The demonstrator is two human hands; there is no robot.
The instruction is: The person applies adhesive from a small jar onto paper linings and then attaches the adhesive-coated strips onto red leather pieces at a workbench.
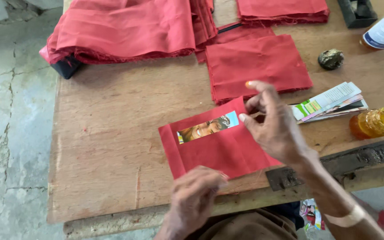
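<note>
Left hand [196,195] flat, pressing red cloth piece [218,146] near edge; right hand [272,124] raised above, fingers loosely pinched, grasp contents unclear; paper strip [207,127] partly tucked.

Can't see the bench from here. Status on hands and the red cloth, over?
Left hand pressing near edge of red cloth piece, no grip. Right hand raised over its right end, fingers pinched; contents unclear. Paper strip lies on cloth. Nothing obstructing.

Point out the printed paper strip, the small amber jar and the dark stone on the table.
printed paper strip [208,127]: head view, middle of the strip.
small amber jar [377,123]: head view, its glass side.
dark stone [331,59]: head view, its top surface.
</note>
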